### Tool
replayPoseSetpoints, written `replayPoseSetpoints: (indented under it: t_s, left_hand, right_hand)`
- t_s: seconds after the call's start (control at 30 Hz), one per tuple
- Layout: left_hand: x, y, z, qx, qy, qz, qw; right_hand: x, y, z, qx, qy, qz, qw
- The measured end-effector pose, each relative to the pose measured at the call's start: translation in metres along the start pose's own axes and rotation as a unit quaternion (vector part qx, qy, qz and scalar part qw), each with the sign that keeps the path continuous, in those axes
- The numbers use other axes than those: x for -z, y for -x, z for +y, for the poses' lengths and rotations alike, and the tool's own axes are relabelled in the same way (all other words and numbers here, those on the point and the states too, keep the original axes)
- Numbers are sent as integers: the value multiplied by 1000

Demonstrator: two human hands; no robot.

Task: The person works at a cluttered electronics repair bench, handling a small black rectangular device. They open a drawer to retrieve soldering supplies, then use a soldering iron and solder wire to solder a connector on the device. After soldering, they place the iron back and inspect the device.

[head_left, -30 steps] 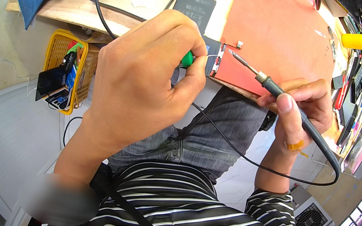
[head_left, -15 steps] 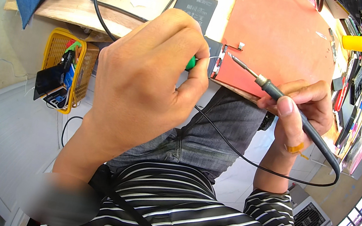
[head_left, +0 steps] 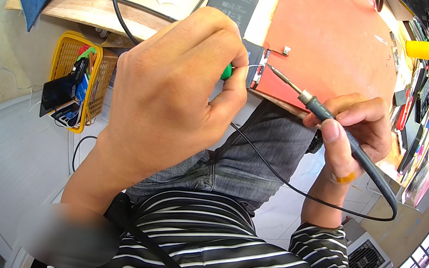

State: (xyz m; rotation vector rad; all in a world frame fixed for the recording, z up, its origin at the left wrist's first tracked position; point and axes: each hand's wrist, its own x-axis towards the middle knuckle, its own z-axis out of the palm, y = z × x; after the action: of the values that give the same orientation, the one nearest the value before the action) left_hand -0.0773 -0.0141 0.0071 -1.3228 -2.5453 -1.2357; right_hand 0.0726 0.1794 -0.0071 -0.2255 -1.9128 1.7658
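Note:
My left hand (head_left: 178, 79) is closed, pinching a thin strand of solder wire (head_left: 255, 65) between thumb and forefinger. A rounded green piece (head_left: 227, 72), mostly hidden, shows between those fingers. My right hand (head_left: 356, 130) grips a soldering iron (head_left: 319, 109) with a dark handle, pointing left. Its tip sits at the small circuit strip (head_left: 260, 70) along the edge of a dark flat battery (head_left: 255, 55), close to the wire's end. Whether tip and wire touch, I cannot tell. My left hand partly covers the battery.
A reddish mat (head_left: 328, 45) lies under the work. Beyond my left hand is another dark flat battery (head_left: 237, 7). A yellow basket (head_left: 98, 85) holding odds and ends stands on the left. The iron's black cable (head_left: 276, 173) loops across my lap. A yellow bottle (head_left: 421, 50) lies far right.
The soldering iron's tip has shifted slightly left onto the strip's edge, my right hand moving with it. The left hand has stayed nearly still.

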Motion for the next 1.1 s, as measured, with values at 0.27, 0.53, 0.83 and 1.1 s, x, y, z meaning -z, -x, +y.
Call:
replayPoseSetpoints:
  t_s: [0.27, 0.53, 0.83, 1.1]
  left_hand:
    - [0, 0, -1, -4, -7, 1, 1000]
    - [-1, 1, 0, -2, -6, 3, 1000]
    - [-2, 2, -1, -3, -9, 3, 1000]
    - [-2, 2, -1, -8, -16, 4, 1000]
  right_hand:
    - [4, 3, 1, -2, 41, -6, 999]
    - [1, 3, 0, -7, 37, 3, 999]
    - [5, 2, 2, -2, 50, -8, 999]
    - [4, 1, 2, 6, 76, -10, 997]
